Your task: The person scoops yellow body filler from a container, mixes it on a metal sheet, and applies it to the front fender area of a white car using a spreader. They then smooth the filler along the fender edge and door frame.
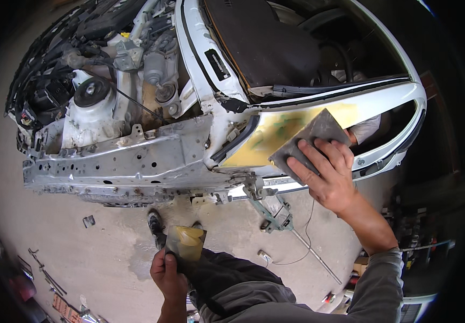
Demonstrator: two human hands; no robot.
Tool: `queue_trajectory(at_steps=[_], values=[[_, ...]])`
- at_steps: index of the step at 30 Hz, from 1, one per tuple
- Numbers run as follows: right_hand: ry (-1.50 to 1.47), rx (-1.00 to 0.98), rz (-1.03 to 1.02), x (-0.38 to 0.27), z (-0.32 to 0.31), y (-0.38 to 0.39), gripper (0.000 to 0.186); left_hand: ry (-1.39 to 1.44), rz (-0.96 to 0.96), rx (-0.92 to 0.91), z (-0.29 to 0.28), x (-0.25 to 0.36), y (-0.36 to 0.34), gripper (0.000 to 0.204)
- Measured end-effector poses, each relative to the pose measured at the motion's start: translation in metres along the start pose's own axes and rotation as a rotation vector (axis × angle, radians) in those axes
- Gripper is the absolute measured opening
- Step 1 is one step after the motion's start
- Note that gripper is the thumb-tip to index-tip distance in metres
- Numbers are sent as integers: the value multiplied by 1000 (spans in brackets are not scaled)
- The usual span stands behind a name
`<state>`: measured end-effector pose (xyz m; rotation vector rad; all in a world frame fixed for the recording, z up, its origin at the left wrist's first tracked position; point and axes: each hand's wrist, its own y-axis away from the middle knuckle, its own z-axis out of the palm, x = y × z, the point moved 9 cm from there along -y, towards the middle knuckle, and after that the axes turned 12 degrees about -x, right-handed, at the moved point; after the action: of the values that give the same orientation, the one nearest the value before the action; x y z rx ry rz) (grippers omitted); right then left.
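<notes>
My right hand [332, 180] is closed on a dark, flat putty spreader [321, 128], fingers spread over its face. The spreader's edge lies against or just over a smeared yellow filler patch [273, 132] on the white car pillar [391, 98]; exact contact cannot be told. Low in front of my body, my left hand [169, 273] pinches a thin mixing plate [193, 253] by its edge, thumb on top. A dollop of yellow putty [188, 236] sits on the plate's upper part.
The stripped car front shows a bare metal rail [119, 167] and a strut tower [89, 116]. A floor jack [275, 212] with a long handle stands beneath the sill, a cable near it. Behind the spreader, a grey sleeve [368, 128] shows in the opening.
</notes>
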<state>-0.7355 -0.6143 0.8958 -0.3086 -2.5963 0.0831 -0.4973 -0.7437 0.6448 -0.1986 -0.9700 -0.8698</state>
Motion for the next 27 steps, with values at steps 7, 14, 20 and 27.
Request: queue_trajectory(at_steps=[7,14,20,27], values=[[-1776,73,388,-37,-21,44,30,-164,28,-472,102,60,-19,24],[-1907,251,847,-71,24,81,23,-83,20,-568,147,110,-62,30],[-985,437,891,-92,-56,14,29,-344,52,-612,131,145,-95,34],[-491,252,887,-139,-94,-41,53,-377,-29,-758,126,171,-99,32]])
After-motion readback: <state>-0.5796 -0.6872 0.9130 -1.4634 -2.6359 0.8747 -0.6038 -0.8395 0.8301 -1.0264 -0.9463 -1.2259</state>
